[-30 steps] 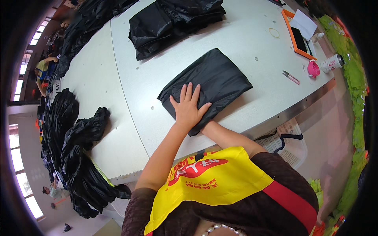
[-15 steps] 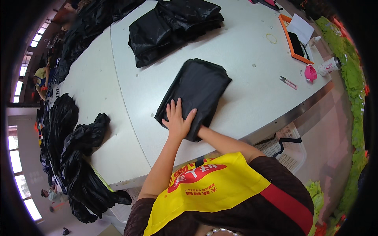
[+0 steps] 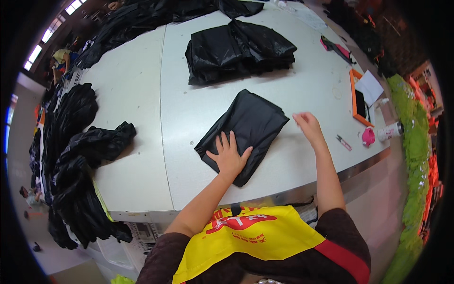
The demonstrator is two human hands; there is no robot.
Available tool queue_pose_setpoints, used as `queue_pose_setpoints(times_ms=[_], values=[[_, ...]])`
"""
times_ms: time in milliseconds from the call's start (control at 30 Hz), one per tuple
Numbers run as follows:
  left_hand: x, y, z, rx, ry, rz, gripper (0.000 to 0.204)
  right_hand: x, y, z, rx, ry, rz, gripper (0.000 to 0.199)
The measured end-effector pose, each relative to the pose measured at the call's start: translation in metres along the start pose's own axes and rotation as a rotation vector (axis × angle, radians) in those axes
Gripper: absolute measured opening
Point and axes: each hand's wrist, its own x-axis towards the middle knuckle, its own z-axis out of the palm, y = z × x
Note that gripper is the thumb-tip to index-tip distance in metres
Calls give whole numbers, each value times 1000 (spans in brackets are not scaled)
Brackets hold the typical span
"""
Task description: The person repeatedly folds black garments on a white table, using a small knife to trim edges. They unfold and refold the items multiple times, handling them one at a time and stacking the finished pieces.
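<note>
A folded piece of thin black fabric (image 3: 257,118) lies slantwise on the white table (image 3: 302,90) in front of me. My left hand (image 3: 229,156) rests flat on its near left part, fingers spread and thumb out to the right. Off the fabric's right corner, my right hand (image 3: 308,127) hovers over the table with its fingers curled together. Nothing shows in those fingers, and a small gap parts them from the fabric. Farther back sits a stack of folded black fabric (image 3: 241,52), its top glossy and creased.
Loose black fabric (image 3: 78,156) hangs over the table's left end, with more heaped along the far edge. To the right lie small thread snips (image 3: 344,143), a pink cup-like lid (image 3: 368,137), a white bottle (image 3: 390,132) and an orange box (image 3: 357,97). Green material (image 3: 410,156) lines the right side.
My right hand has come out from the fabric's near edge and moved right and away from me. My left hand stays flat on the fabric. The view has shifted.
</note>
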Motion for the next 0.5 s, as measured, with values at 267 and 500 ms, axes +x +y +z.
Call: queue_pose_setpoints(times_ms=[267, 500], values=[[-7, -12, -15, -105, 47, 96, 78, 88, -37, 41, -15, -454, 193, 81], [-31, -91, -34, -326, 134, 171, 75, 15, -54, 76, 479, -798, 472, 56]])
